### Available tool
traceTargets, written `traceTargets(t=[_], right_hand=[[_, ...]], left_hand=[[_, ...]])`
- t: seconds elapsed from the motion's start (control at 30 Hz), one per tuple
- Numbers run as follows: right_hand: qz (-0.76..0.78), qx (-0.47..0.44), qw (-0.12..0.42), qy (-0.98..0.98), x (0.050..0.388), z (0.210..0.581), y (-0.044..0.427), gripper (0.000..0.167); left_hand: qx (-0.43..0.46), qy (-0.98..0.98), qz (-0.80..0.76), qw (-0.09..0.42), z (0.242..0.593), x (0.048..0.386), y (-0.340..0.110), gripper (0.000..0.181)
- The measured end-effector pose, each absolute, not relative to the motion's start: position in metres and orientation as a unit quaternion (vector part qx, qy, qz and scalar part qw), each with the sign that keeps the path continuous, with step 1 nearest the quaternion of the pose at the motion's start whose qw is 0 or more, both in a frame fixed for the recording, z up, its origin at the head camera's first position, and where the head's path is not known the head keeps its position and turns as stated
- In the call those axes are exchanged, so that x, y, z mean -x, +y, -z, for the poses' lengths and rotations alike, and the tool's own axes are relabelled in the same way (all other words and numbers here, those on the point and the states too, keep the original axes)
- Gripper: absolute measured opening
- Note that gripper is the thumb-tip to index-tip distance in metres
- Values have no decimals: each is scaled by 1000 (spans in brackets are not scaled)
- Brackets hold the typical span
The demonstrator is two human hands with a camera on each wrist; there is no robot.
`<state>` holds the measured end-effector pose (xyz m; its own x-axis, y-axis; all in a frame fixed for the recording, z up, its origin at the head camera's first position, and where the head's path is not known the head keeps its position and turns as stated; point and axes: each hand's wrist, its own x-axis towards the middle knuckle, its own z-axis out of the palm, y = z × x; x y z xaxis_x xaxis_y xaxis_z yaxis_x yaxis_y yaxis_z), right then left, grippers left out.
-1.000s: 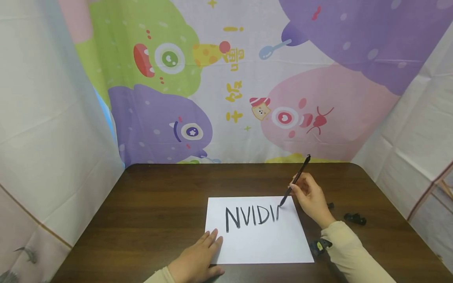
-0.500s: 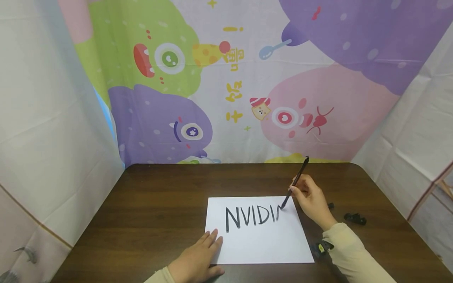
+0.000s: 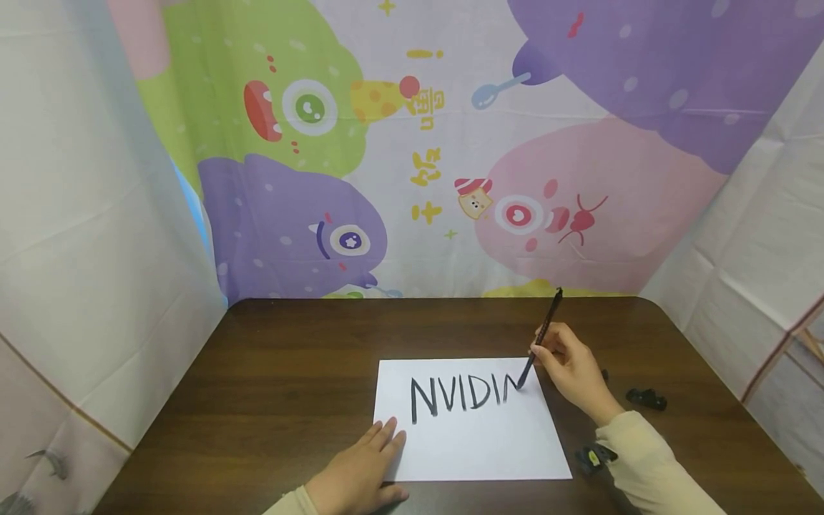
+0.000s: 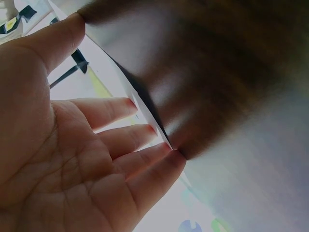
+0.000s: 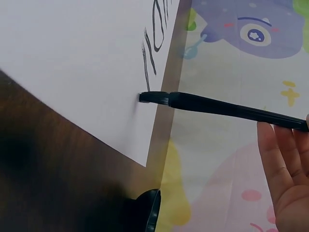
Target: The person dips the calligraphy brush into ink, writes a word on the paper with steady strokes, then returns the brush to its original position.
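In the head view, my right hand pinches a slim black calligraphy brush, tilted with its top end away from me. Its tip touches the upper right part of a white sheet of paper. Black letters reading NVIDI, then part of another letter, run across the sheet's upper half. The right wrist view shows the brush with its bristles at the lower end of a dark stroke. My left hand lies flat, fingers spread over the sheet's lower left edge, thumb on the table.
The brown wooden table carries the sheet. A small black object lies right of my right hand; another is mostly hidden behind that wrist. A cartoon-print curtain hangs at the table's far edge, with pale curtains at both sides.
My right hand has drawn the brush tip down and to the right, lengthening a slanting black stroke after the second I. The left hand and the sheet have stayed put.
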<state>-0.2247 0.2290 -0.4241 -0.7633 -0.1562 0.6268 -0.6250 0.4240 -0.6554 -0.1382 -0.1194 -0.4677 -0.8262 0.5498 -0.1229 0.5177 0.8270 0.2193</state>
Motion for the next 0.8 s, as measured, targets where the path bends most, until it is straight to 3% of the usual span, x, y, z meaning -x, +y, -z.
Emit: traceTargets(t=[0.53, 0.8], right_hand=[[-469, -276, 236, -805, 206, 424, 241, 28], [-477, -281, 246, -796, 220, 443, 252, 33]], left_hand=[[-282, 951, -89, 89, 467, 138, -119, 78], [-279, 953, -87, 81, 467, 137, -119, 78]])
